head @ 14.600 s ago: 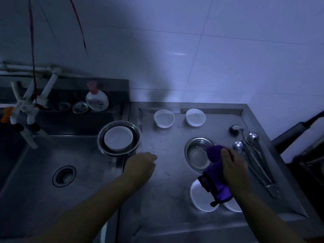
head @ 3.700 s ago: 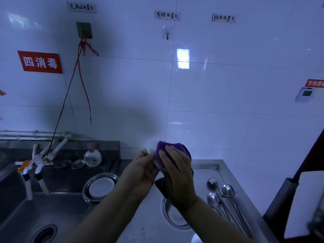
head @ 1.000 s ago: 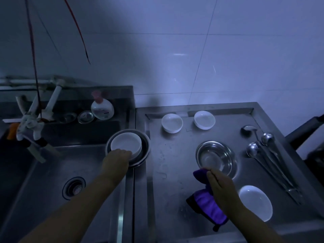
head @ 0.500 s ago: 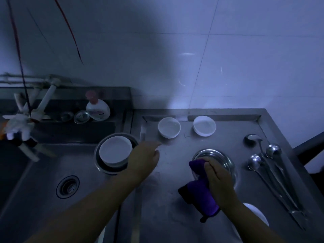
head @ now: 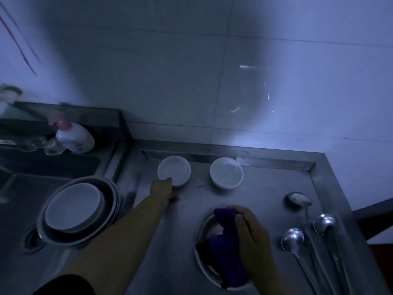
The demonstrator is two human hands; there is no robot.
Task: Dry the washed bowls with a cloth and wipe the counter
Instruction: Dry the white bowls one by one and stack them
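Two small white bowls stand at the back of the steel counter (head: 263,194). My left hand (head: 162,189) grips the near rim of the left small bowl (head: 174,170), thumb on the rim. The right small bowl (head: 226,172) stands untouched beside it. My right hand (head: 249,233) holds a purple cloth (head: 226,241) bunched over a steel bowl (head: 205,228) near the counter's front. A white bowl (head: 73,206) sits inside stacked steel bowls (head: 110,196) at the sink's right edge.
Several steel ladles (head: 314,237) lie on the counter's right side. A soap bottle (head: 74,138) and small glass dishes (head: 52,145) stand on the ledge behind the sink. The sink drain (head: 32,241) shows at lower left. A tiled wall backs the counter.
My left hand has reached forward from beside the stacked bowls to the left small white bowl and taken its rim. My right hand with the cloth has stayed over the steel bowl.
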